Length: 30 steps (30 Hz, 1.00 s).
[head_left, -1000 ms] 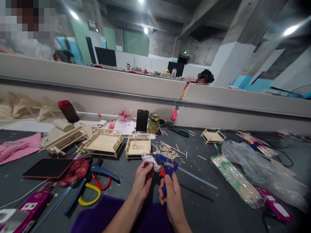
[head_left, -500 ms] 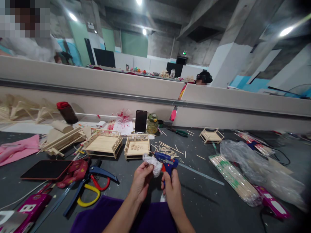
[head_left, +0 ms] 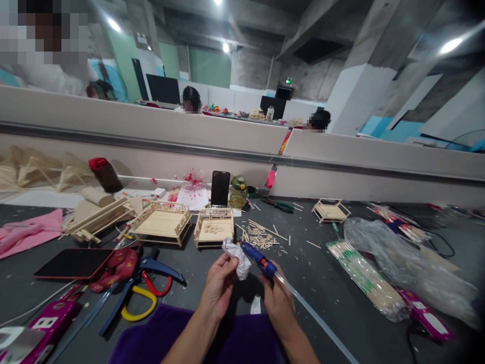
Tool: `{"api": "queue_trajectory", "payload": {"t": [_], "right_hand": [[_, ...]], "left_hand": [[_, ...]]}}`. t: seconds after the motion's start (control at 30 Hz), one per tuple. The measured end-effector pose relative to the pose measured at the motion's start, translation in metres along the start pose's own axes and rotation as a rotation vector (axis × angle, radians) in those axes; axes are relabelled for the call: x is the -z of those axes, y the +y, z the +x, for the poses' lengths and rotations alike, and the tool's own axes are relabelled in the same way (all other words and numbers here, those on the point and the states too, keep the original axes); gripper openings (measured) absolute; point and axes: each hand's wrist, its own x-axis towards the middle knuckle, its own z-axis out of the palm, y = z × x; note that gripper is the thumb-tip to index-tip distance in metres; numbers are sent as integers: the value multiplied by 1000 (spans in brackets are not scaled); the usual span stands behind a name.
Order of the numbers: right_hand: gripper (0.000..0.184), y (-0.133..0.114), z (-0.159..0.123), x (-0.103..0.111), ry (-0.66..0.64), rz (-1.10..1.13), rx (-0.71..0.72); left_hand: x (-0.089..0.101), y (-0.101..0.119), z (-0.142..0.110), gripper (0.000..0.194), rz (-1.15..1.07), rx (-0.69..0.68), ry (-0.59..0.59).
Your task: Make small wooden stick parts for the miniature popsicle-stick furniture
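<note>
Grasping crumpled paper (head_left: pixel 239 259), left hand (head_left: pixel 219 287); blue glue gun (head_left: pixel 260 260), right hand (head_left: pixel 279 299); green print (head_left: pixel 351 264) on stick packet (head_left: pixel 369 283) unreadable.

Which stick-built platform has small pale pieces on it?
The middle platform, beyond the left hand: a cluster lies on it. None shows on the left platform or right platform.

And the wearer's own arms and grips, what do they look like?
Left grip and right grip: bare hands, no gloves, rings or watch visible. Left forearm and right forearm: uncovered as far as framed, no sleeves, cables or markings seen. Purple cloth shows between them; unclear if worn.
</note>
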Motion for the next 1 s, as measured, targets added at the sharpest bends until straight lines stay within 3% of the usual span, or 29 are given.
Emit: {"api": "queue_trajectory", "payload": {"t": [0.23,0.37,0.53,0.7,1.0], "right_hand": [[35,5,14,22,-35,-80,272],[40,7,24,35,-120,-192,415],[34,7,36,51,-143,-366,572],[29,-2,43,63,-188,-441,662],[27,-23,49,69,-218,-573,705]], "left_hand": [[-2,5,-3,38,63,-12,-8],[-5,11,-7,36,94,-27,22],[-2,17,-5,33,224,-109,29],[6,18,-2,21,379,-219,-19],[10,16,-5,23,451,-391,-11]]}}
